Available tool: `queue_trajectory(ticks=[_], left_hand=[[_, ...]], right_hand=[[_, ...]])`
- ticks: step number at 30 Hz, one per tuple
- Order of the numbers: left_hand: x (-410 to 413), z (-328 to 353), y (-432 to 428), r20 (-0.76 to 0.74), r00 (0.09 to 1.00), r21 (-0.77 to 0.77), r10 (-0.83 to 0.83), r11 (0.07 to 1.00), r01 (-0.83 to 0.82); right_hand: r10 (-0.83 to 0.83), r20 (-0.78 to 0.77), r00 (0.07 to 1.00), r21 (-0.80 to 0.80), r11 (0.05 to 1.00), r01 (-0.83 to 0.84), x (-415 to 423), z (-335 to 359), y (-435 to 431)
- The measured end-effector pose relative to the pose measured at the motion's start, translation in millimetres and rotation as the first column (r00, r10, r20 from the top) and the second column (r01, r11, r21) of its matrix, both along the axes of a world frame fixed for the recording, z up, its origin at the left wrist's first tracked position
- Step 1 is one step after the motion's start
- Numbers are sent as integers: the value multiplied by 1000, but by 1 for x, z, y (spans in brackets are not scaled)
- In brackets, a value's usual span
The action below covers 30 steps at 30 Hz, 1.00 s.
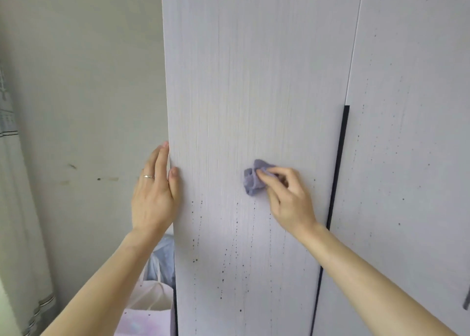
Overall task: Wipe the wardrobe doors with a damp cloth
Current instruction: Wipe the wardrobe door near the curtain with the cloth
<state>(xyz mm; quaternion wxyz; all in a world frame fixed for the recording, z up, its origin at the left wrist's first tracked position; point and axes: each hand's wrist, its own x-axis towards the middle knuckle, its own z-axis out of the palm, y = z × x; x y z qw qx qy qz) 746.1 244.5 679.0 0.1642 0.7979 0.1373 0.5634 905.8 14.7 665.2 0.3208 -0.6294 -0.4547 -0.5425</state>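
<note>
A pale grey wardrobe door (249, 81) with fine vertical grain fills the middle of the head view. My right hand (287, 198) pinches a small crumpled bluish-purple cloth (253, 179) and holds it against the door at mid-height. My left hand (155, 190), with a ring on one finger, grips the door's left edge: the thumb lies on the front face and the fingers reach behind it. Dark specks and drip lines mark the door below the cloth. A second door (412, 132) stands to the right, also speckled.
A long dark handle strip (339, 157) runs down the gap between the two doors. A bare wall (89, 94) lies to the left, with a curtain (15, 183) at the far left. White and pale plastic bags (152, 297) sit low beside the door.
</note>
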Motion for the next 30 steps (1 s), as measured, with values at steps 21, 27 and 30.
queue_trajectory(ticks=[21, 27, 30], left_hand=[[92, 49, -108, 78, 945, 617, 319, 729, -297], [113, 47, -108, 258, 908, 625, 331, 659, -418], [114, 43, -107, 307, 894, 605, 326, 658, -448]], right_hand=[[-374, 26, 927, -103, 921, 375, 62, -60, -94], [-405, -42, 913, 197, 893, 405, 86, 107, -94], [-360, -72, 930, 299, 882, 364, 90, 128, -81]])
